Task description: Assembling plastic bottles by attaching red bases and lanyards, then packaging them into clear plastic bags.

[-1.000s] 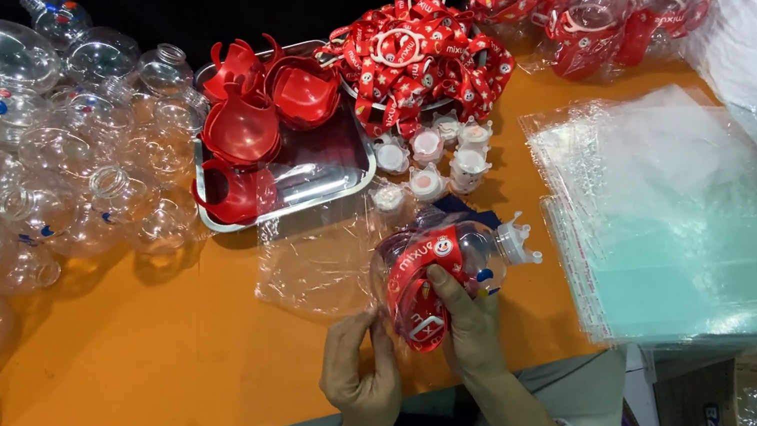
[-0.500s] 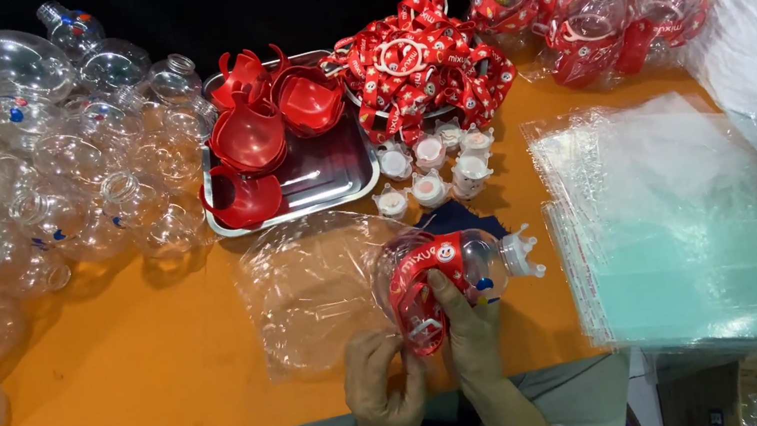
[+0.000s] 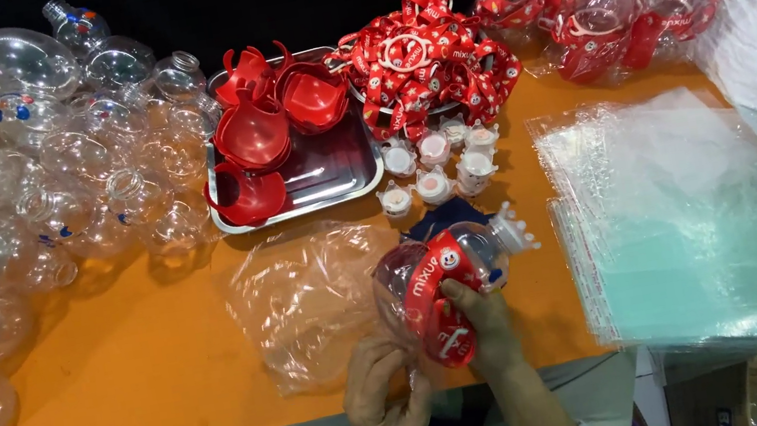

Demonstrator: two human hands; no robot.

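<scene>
A: Bottle, round and clear with a red base and a red strap, sits at the near edge of the orange table, just right of the middle, tipped so its white cap points toward the far right.

B: And the bigger things around it?

A: Largest is the heap of clear round bottles filling the left end. Next, the stack of clear plastic bags at the right end, well apart from both hands. At the far right corner stand bagged bottles. Along the far edge a steel tray holds red bases, with a tangle of red straps beside it and small white caps just in front.

B: Which hand has the bottle?

A: The right hand closes on it from below, thumb pressed on the strap. The left hand is just beside it to the left, fingers pinched on the mouth of a loose clear bag that lies open across the table toward the tray.

B: So the key relation?

A: The bag's mouth touches the bottle's left side; the bottle's long axis runs from the near left, at the hands, toward the far right.
</scene>
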